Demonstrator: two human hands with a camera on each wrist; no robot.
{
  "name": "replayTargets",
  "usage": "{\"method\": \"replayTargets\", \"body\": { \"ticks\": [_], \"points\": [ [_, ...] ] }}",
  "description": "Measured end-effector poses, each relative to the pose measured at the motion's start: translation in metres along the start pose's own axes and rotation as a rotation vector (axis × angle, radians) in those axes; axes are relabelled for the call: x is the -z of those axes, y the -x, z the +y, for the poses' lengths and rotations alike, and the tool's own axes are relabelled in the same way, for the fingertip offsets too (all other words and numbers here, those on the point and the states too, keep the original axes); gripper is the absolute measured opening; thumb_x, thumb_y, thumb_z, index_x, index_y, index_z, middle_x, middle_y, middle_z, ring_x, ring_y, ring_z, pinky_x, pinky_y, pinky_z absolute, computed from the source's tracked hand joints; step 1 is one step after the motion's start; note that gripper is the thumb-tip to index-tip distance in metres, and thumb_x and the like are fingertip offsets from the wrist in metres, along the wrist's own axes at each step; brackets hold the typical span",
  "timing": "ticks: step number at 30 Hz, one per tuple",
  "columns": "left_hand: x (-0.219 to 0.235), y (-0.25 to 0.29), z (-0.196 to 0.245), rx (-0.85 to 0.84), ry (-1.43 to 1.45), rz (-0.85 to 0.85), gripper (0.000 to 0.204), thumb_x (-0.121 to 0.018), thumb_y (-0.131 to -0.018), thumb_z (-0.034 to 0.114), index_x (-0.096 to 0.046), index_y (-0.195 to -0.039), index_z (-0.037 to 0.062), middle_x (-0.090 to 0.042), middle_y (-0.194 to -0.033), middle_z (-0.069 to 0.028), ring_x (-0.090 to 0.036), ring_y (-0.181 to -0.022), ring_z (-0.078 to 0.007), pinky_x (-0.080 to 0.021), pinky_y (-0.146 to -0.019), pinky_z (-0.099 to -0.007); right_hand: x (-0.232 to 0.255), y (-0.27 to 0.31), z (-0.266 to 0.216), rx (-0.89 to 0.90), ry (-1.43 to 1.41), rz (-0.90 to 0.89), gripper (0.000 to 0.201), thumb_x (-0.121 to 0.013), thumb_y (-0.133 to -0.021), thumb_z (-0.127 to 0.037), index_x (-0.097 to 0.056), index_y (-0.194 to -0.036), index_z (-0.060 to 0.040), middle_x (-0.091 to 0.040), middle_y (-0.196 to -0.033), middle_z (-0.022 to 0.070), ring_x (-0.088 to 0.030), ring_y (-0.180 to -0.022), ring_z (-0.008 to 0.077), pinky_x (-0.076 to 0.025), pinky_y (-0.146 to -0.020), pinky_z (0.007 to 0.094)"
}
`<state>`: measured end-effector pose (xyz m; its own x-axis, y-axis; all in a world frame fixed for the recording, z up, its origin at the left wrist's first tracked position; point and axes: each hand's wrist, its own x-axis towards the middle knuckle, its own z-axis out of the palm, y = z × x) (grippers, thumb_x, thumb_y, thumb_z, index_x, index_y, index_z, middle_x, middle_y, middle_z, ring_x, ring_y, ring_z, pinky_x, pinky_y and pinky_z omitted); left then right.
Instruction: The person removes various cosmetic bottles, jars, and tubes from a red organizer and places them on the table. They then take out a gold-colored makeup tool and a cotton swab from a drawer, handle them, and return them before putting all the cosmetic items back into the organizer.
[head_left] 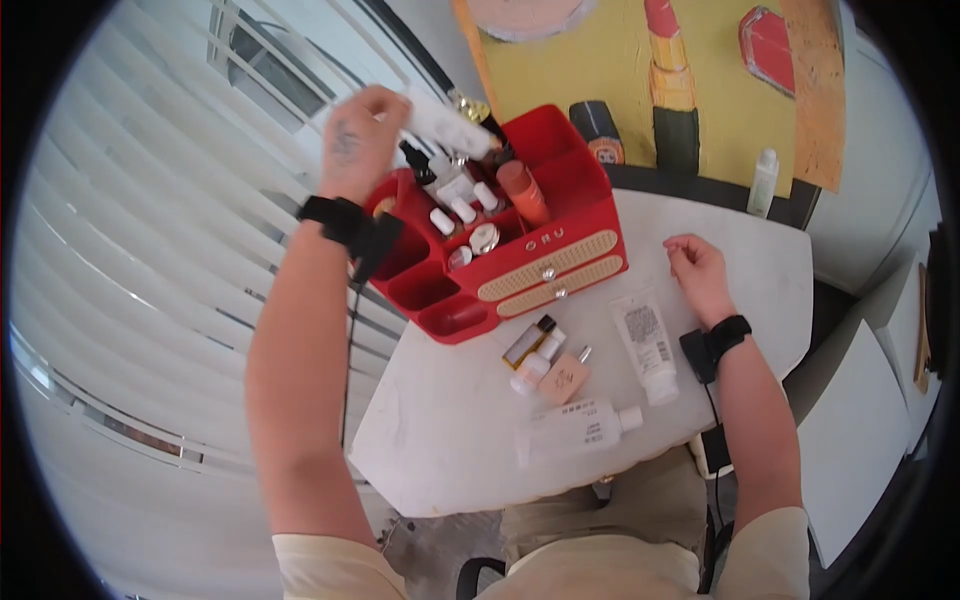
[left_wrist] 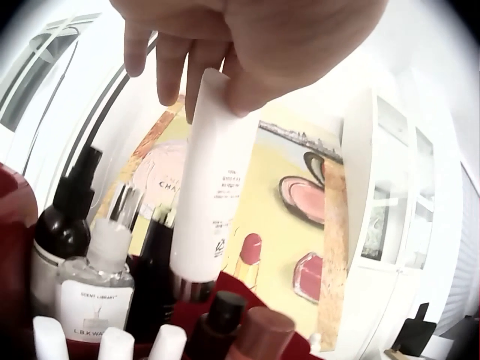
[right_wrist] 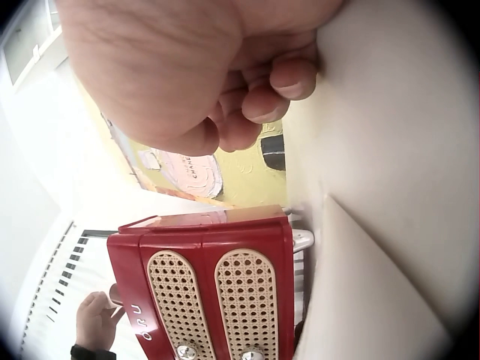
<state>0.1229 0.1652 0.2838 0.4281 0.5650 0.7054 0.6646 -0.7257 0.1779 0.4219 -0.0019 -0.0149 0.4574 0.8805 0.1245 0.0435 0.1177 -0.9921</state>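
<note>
My left hand (head_left: 362, 142) pinches the end of a white tube (head_left: 448, 122) above the back of a red organizer (head_left: 560, 235). In the left wrist view the tube (left_wrist: 214, 180) hangs from the left hand's (left_wrist: 247, 45) thumb and fingers, its dark-tipped lower end among the bottles. Around it stand a black spray bottle (left_wrist: 64, 225), a clear labelled bottle (left_wrist: 97, 289) and a reddish cap (left_wrist: 264, 334). My right hand (head_left: 700, 278) rests at the table's right with loosely curled fingers, holding nothing; the right wrist view shows this hand (right_wrist: 202, 75) beside the organizer (right_wrist: 202, 232).
On the white table (head_left: 460, 440) lie a white tube (head_left: 648, 345), a clear bottle (head_left: 575, 430), a peach bottle (head_left: 565, 380) and a gold-black box (head_left: 528, 340). A small white-green bottle (head_left: 763, 185) stands at the back right. Behind is a painted board (head_left: 560, 75); blinds (head_left: 180, 250) are left.
</note>
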Motion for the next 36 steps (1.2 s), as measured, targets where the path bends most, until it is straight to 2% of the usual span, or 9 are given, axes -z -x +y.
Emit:
{"method": "replayTargets", "body": {
  "ticks": [2, 3, 8, 16, 22, 23, 25, 28, 36],
  "points": [
    [0.026, 0.003, -0.007, 0.089, 0.168, 0.085, 0.024, -0.065, -0.088, 0.022, -0.068, -0.092, -0.0020, -0.067, -0.075, -0.0075, -0.065, -0.074, -0.0165, -0.050, -0.069, -0.0295, -0.001, 0.001, -0.001, 0.038, 0.008, 0.010, 0.016, -0.054, -0.095, -0.011, -0.067, -0.100, -0.0028, -0.055, -0.067, -0.0042, -0.046, -0.058, 0.0029, -0.036, -0.053, 0.0199],
    [0.039, 0.011, -0.001, 0.135, 0.378, 0.092, 0.024, -0.064, -0.091, 0.020, -0.066, -0.096, -0.0034, -0.067, -0.080, -0.0047, -0.064, -0.075, -0.0134, -0.050, -0.069, -0.0269, 0.000, 0.001, -0.002, 0.022, 0.006, -0.001, 0.016, -0.054, -0.095, -0.011, -0.067, -0.100, -0.0028, -0.055, -0.067, -0.0042, -0.046, -0.058, 0.0029, -0.036, -0.053, 0.0199],
    [0.089, 0.089, 0.015, 0.378, 0.387, -0.072, 0.017, -0.060, -0.094, 0.014, -0.066, -0.099, -0.0014, -0.064, -0.083, -0.0019, -0.060, -0.076, -0.0095, -0.049, -0.068, -0.0248, 0.002, 0.000, -0.002, 0.003, 0.015, -0.007, 0.015, -0.057, -0.093, -0.010, -0.067, -0.100, -0.0006, -0.060, -0.072, -0.0018, -0.052, -0.064, 0.0052, -0.042, -0.059, 0.0205],
    [0.010, 0.273, -0.051, 0.803, 0.412, -0.684, 0.016, -0.056, -0.093, 0.013, -0.066, -0.097, 0.0006, -0.064, -0.078, -0.0026, -0.062, -0.070, -0.0121, -0.052, -0.063, -0.0273, 0.001, 0.000, -0.003, 0.002, 0.033, -0.003, 0.017, -0.054, -0.094, -0.012, -0.066, -0.104, -0.0037, -0.055, -0.067, -0.0039, -0.044, -0.054, 0.0023, -0.034, -0.048, 0.0188],
    [-0.015, 0.306, -0.057, 0.957, 0.477, -0.695, 0.019, -0.057, -0.093, 0.017, -0.065, -0.098, 0.0007, -0.066, -0.087, -0.0058, -0.062, -0.075, -0.0133, -0.053, -0.068, -0.0283, 0.002, 0.001, -0.004, -0.014, 0.007, -0.001, 0.018, -0.053, -0.094, -0.011, -0.066, -0.104, -0.0041, -0.055, -0.067, -0.0041, -0.044, -0.052, 0.0022, -0.033, -0.046, 0.0186],
    [-0.014, 0.307, -0.056, 0.954, 0.479, -0.691, 0.019, -0.057, -0.093, 0.017, -0.065, -0.098, 0.0007, -0.066, -0.087, -0.0058, -0.062, -0.075, -0.0133, -0.053, -0.068, -0.0283, 0.002, 0.001, -0.004, -0.022, 0.011, -0.001, 0.018, -0.053, -0.094, -0.011, -0.066, -0.104, -0.0042, -0.055, -0.067, -0.0041, -0.044, -0.052, 0.0022, -0.033, -0.047, 0.0185],
    [-0.013, 0.308, -0.053, 0.579, 0.135, -0.639, 0.020, -0.062, -0.088, 0.016, -0.066, -0.100, 0.0004, -0.070, -0.092, -0.0108, -0.067, -0.081, -0.0219, -0.054, -0.070, -0.0317, 0.002, 0.001, -0.005, -0.020, 0.007, 0.000, 0.018, -0.053, -0.094, -0.011, -0.066, -0.104, -0.0041, -0.055, -0.067, -0.0040, -0.044, -0.052, 0.0022, -0.033, -0.047, 0.0186],
    [-0.004, 0.295, -0.031, 0.433, 0.000, -0.525, 0.021, -0.064, -0.085, 0.013, -0.066, -0.101, -0.0001, -0.070, -0.097, -0.0145, -0.068, -0.083, -0.0248, -0.054, -0.072, -0.0317, 0.002, 0.001, -0.005, -0.023, 0.001, -0.002, 0.018, -0.052, -0.094, -0.010, -0.065, -0.104, -0.0038, -0.055, -0.067, -0.0039, -0.044, -0.052, 0.0022, -0.034, -0.047, 0.0187],
    [0.009, 0.194, 0.035, 0.297, 0.272, -0.277, 0.028, -0.068, -0.083, 0.007, -0.063, -0.109, 0.0001, -0.069, -0.096, -0.0107, -0.066, -0.080, -0.0208, -0.053, -0.071, -0.0297, 0.002, 0.004, -0.010, -0.036, -0.005, -0.006, 0.015, -0.056, -0.093, -0.010, -0.067, -0.100, -0.0024, -0.058, -0.070, -0.0025, -0.051, -0.061, 0.0040, -0.040, -0.055, 0.0201]
  ]
}}
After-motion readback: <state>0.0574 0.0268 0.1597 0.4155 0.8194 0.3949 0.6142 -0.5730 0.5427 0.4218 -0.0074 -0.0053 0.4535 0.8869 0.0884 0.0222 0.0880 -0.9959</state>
